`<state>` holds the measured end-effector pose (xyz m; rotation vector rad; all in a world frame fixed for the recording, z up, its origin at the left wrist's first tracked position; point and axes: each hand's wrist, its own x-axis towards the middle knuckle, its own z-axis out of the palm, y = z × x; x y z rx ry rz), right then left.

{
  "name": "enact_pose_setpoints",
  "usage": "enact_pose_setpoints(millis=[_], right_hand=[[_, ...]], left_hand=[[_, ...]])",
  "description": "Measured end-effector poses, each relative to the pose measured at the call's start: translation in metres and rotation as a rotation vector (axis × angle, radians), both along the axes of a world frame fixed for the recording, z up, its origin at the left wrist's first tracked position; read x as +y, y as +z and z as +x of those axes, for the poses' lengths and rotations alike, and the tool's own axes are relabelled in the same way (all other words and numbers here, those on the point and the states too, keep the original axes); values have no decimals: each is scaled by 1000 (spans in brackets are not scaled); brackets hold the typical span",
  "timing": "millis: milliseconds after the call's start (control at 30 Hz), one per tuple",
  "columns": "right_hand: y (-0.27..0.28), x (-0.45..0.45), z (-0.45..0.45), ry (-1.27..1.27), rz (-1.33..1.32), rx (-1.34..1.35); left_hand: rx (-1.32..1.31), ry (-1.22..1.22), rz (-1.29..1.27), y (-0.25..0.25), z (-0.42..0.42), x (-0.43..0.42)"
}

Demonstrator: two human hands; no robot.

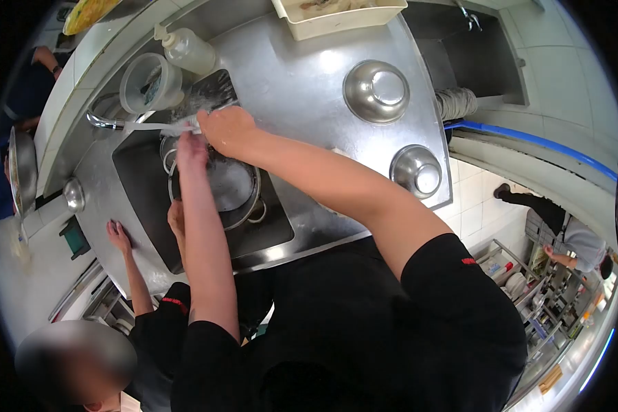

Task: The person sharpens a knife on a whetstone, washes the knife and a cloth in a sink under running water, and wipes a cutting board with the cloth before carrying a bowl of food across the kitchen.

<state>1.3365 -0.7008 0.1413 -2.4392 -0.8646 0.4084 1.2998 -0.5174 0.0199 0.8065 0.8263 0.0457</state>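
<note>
1. Two steel bowls [376, 91] [416, 171] sit base-up on the right part of the metal counter [295, 89], with a cream tub [343, 27] at its far side.
2. Behind the sink [134, 168] stand a pump bottle [192, 53] and, just beside it, a clear plastic container [139, 86]; a third, small bowl [74, 195] rests to the left.
3. The round pot [233, 185] with loop handles lies in the sink, below the hands and partly covered by the left forearm.
4. A co-worker crowds the left side: one hand [119, 237] on the counter, the other [176, 218] near the pot, half hidden behind that same forearm.
5. The tap [103, 122] sends water sideways onto the person's own hands.
6. The left arm reaches straight forward, its hand [192, 151] blurred at the stream; its opening and any hold cannot be told.
7. The right arm slants in from the right, elbow bent, its hand [226, 130] curled beside the left; whether it grips anything is unclear.
</note>
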Motion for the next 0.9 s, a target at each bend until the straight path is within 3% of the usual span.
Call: enact_pose_setpoints(millis=[67, 233, 300, 367, 467, 600, 733, 833, 900], right_hand=[[-7, 7, 5, -103, 6, 101], [10, -16, -2, -58, 84, 22], [6, -12, -7, -51, 75, -7], [-7, -4, -4, -61, 134, -7], [4, -10, -11, -21, 135, 11], [3, -3, -6, -92, 162, -42], [14, -13, -5, -56, 157, -37], [8, -15, -2, -65, 179, -42], [11, -25, -4, -54, 175, -44]], left_hand=[[-70, -112, 0, 2, 2, -3], [103, 37, 185, 27, 4, -6], [93, -79, -19, 20, -2, -13], [70, -135, -19, 4, -5, 10], [26, 82, 124, 49, -4, 0], [-51, -59, 80, 40, -9, -7], [-24, 124, 162, 40, -7, 12], [1, 13, 202, 51, -11, -13], [1, -31, 181, 31, -13, 36]])
